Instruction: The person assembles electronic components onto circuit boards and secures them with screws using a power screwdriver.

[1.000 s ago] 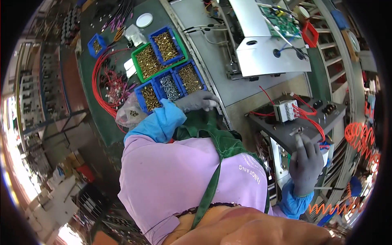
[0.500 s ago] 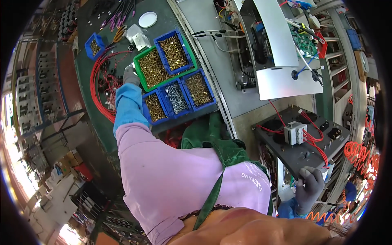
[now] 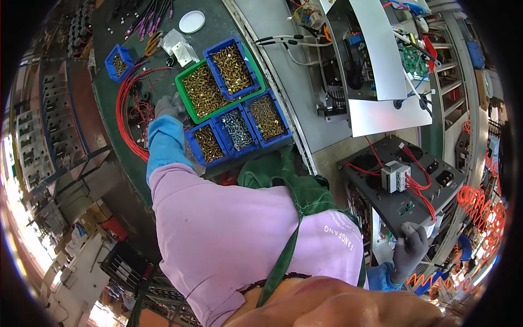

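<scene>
My left hand (image 3: 170, 108), in a grey glove, is on the dark green tabletop beside the left wall of a green bin (image 3: 188, 102). Its fingers are curled near a small pale, see-through piece, and what they hold is too small to make out. A coil of red wire (image 3: 122, 117) lies just left of it. At the lower right my right hand (image 3: 411, 249), also gloved, has its fingers closed at the near corner of a black panel (image 3: 376, 203). That panel carries a transformer (image 3: 393, 176) with red wires.
Brass screws fill the green bin and a blue bin (image 3: 206, 54) resting on it. Blue bins (image 3: 256, 143) with brass and silver screws stand nearer me. Scissors (image 3: 154, 43), a white lid (image 3: 192, 22) and a small blue bin (image 3: 115, 76) lie farther back. An opened metal housing (image 3: 376, 49) stands right.
My left hand has drawn back slightly toward me and left along the green bin. My right hand stays at the panel corner. The view has shifted a little.
</scene>
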A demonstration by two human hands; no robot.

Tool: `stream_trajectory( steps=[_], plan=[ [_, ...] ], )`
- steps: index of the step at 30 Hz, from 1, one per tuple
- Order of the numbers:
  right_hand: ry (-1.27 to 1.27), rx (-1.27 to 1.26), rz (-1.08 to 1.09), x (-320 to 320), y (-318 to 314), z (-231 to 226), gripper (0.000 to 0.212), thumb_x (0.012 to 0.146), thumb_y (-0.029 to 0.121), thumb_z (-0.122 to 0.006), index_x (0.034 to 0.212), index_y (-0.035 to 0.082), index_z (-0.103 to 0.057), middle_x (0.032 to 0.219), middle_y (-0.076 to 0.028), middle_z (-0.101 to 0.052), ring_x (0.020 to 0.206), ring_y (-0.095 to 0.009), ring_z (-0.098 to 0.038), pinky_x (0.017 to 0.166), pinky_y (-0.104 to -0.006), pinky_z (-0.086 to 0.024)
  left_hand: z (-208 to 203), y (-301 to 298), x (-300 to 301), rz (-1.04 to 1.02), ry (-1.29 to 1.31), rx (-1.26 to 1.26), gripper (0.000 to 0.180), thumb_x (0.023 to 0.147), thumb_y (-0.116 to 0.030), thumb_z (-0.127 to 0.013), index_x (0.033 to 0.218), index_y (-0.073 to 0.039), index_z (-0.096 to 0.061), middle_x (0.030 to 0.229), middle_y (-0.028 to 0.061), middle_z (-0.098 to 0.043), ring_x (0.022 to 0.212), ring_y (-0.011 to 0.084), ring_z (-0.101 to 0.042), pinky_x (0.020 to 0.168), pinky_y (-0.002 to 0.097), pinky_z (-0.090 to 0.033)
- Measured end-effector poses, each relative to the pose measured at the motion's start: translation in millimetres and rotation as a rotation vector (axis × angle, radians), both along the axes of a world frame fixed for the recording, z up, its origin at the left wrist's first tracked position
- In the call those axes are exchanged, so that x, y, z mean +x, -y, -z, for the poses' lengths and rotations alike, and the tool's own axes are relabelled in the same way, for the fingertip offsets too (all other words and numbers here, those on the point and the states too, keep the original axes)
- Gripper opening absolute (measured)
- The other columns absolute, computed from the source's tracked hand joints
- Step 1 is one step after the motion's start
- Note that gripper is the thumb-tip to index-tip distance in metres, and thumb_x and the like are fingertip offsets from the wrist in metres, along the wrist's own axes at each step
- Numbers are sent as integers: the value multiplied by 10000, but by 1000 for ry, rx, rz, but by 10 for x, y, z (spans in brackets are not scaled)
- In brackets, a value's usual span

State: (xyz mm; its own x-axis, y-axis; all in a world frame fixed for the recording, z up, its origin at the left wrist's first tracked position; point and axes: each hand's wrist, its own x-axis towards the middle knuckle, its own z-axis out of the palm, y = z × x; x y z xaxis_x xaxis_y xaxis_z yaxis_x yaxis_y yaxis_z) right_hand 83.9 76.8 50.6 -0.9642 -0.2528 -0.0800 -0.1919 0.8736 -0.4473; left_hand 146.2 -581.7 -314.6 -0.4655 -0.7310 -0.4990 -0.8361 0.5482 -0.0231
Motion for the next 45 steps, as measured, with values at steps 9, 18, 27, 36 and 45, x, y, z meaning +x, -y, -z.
stream_trajectory(
  steps=[9, 18, 27, 36, 45],
  plan=[
    [-34, -8, -98, 46, -182, -31, 281, 666, -118, -559, 912, -13, -647, 916, -131, -630, 787, -201, -612, 598, -261, -495, 92, -27, 334, -31, -184, -152, 347, 860, -346, -590, 1127, -126, -624, 1029, 172, -664, 994, 348, -625, 841, 424, -484],
    [-574, 226, -169, 205, -616, -435, 268, 716, -44, -661, 970, 40, -663, 947, -150, -669, 775, -291, -644, 670, -345, -511, -1906, -1408, -939, 163, -1239, -44, 473, 936, -465, -513, 1129, -45, -611, 908, 112, -672, 808, 244, -642, 694, 340, -494],
    [-797, 341, -371, -30, -652, -680, 278, 649, 156, -740, 800, 30, -543, 1201, -177, -594, 1043, -364, -605, 766, -397, -546, -3837, -4904, -1470, 1391, -844, 1268, 678, 915, -307, -610, 1445, -10, -308, 1005, 100, -632, 847, 130, -599, 792, 248, -469],
    [-788, 450, 12, 230, -1285, -671, 263, 643, 79, -771, 796, 71, -557, 1052, -85, -669, 850, -250, -648, 706, -325, -523, -3767, -5829, -1615, 1469, -1073, 1251, 612, 879, -214, -637, 1398, -21, -376, 938, 121, -602, 801, 188, -607, 714, 301, -488],
    [-116, 387, 75, -864, -1830, -179, 257, 682, 259, -683, 801, 54, -584, 705, -138, -596, 660, -303, -594, 591, -410, -455, -3078, -5855, -1489, 1621, -1048, 1021, 736, 728, -160, -638, 1381, 5, -340, 1380, 238, -355, 1222, 424, -418, 986, 466, -408]
  ],
)
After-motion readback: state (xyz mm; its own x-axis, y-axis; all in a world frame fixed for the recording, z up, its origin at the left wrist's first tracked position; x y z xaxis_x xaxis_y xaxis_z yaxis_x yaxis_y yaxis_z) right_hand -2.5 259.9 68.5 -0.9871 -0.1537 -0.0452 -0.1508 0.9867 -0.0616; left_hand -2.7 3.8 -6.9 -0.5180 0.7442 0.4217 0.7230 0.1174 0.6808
